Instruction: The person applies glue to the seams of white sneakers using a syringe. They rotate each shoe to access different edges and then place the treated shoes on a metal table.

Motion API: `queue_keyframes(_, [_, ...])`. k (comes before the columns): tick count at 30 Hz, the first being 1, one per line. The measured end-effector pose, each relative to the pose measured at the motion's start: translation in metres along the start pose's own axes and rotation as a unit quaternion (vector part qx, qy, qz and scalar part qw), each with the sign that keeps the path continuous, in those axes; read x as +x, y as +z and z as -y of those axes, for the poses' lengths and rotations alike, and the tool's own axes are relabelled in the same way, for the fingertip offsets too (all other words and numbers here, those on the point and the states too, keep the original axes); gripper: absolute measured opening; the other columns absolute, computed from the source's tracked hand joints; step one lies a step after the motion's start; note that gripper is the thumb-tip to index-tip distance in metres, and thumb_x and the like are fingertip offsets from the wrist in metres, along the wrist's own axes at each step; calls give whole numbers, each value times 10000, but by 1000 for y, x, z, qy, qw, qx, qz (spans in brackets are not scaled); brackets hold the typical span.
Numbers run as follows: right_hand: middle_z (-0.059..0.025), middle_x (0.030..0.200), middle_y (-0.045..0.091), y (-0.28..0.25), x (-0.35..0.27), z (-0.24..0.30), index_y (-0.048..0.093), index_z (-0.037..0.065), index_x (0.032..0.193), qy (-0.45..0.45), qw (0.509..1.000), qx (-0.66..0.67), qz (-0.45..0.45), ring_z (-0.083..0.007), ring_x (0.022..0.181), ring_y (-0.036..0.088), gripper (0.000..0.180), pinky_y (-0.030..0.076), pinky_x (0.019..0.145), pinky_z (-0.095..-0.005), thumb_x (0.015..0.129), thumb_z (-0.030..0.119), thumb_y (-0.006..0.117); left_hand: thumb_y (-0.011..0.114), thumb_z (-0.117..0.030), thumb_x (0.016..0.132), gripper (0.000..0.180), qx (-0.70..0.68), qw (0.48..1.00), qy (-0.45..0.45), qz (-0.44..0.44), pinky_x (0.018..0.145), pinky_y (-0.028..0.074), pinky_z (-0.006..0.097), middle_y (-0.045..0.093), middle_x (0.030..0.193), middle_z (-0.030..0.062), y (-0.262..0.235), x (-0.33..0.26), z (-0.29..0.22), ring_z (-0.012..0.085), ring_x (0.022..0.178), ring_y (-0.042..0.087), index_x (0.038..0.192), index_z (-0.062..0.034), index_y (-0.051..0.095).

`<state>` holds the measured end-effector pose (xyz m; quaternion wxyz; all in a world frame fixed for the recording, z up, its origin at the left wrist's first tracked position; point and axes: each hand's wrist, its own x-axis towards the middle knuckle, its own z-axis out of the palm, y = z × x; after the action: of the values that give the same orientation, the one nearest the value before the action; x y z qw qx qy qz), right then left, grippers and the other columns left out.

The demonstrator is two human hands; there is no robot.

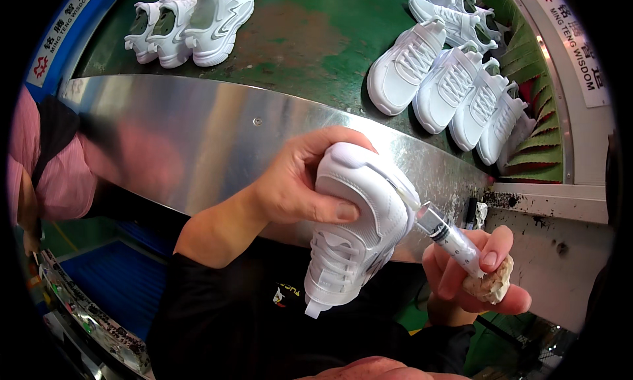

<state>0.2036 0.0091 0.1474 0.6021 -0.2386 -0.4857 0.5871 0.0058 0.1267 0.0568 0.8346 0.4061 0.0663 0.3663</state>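
Observation:
A white lace-up sneaker (359,202) is gripped by the toe in my left hand (297,179), its heel tab pointing down toward me and its sole edge facing right. My right hand (471,271) is closed around a clear plastic syringe (453,240) with dark scale marks. The tip end of the syringe is at the sole edge of the sneaker; whether it touches I cannot tell. A wad of crumpled off-white material (491,282) is held in the same right hand, by the lower end of the syringe.
Beyond a bare metal ledge (217,116) lies a green belt (297,37). Several white sneakers (405,66) line its right side, and three more white sneakers (221,24) stand far left. Green overlapping flaps (544,129) edge the right. A person in pink (62,169) is at left.

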Motion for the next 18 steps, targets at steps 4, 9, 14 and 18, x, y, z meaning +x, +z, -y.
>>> queue_keyframes(4, [-125,631,597,2,3,-3,469,119,1066,3,1000,-6,10,-95,444,398,527,295,368,-205,832,581,564,848,-69,578,627,7,1000,10,15,884,478,339,607,1092,115,3,-1,0,199,1017,592,1129,-31,551])
queue_keyframes(9, [-126,615,594,8,7,-1,468,111,1060,22,1000,-19,-10,-105,429,412,528,292,357,-211,842,585,545,853,-76,581,628,13,999,24,19,876,476,331,607,1087,109,5,-3,-2,188,1016,585,1128,-28,550])
queue_keyframes(14, [-112,591,587,11,11,5,468,111,1043,34,998,-50,-16,-108,429,423,527,282,353,-215,838,589,549,857,-80,578,636,-7,1000,11,4,877,474,327,608,1088,94,5,-4,-1,175,1013,584,1131,-29,548])
queue_keyframes(18, [-94,576,574,6,7,7,472,114,1031,35,997,-65,-13,-106,431,413,526,283,364,-215,827,591,563,854,-87,579,644,16,1000,10,-8,875,474,319,611,1083,87,4,-3,-2,165,1003,588,1140,-32,543])
